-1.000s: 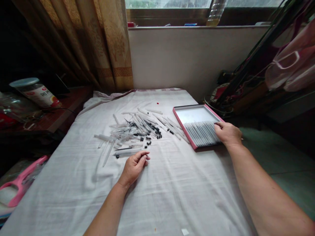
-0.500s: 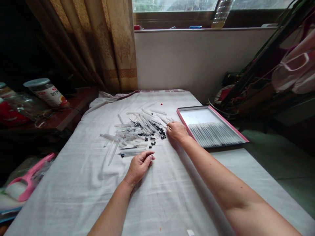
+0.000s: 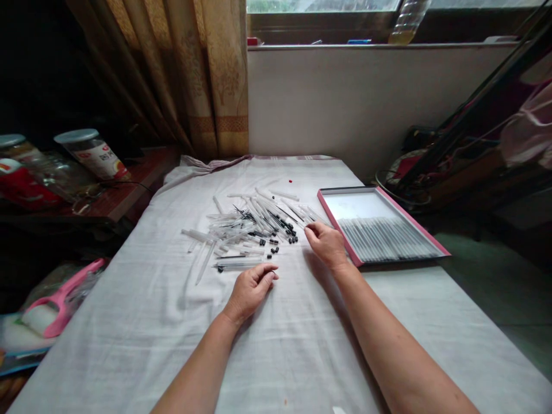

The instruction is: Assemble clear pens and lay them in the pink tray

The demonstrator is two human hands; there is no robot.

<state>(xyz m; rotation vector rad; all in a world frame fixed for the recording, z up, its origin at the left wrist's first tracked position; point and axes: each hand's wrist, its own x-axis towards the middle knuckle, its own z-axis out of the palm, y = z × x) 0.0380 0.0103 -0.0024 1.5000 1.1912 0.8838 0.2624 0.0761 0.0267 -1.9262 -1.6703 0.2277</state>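
Note:
A loose pile of clear pen barrels (image 3: 235,227) lies on the white cloth, mixed with thin dark refills (image 3: 276,218) and small black caps (image 3: 274,242). My right hand (image 3: 326,244) is at the pile's right edge, thumb and fingers pinched on the end of a thin dark pen refill (image 3: 294,215) that points up and left. In front of the pile, my left hand (image 3: 251,290) rests with thumb and fingers closed together. A tiny dark spot shows at its fingertips, too small to name. Beside my right hand, a pink-edged box (image 3: 351,250) holds a row of clear pens (image 3: 388,238).
The white cloth (image 3: 267,356) covers the table. A tiny red piece (image 3: 290,181) lies behind the pile. To the left are pink-handled scissors (image 3: 64,299) and a lidded jar (image 3: 97,155) on a brown side table. A curtain (image 3: 224,86) and wall stand behind.
The view has shifted, so the scene sits slightly further right. My right hand has drawn back a little from the pile with the refill in its fingers. My left hand keeps its closed pose.

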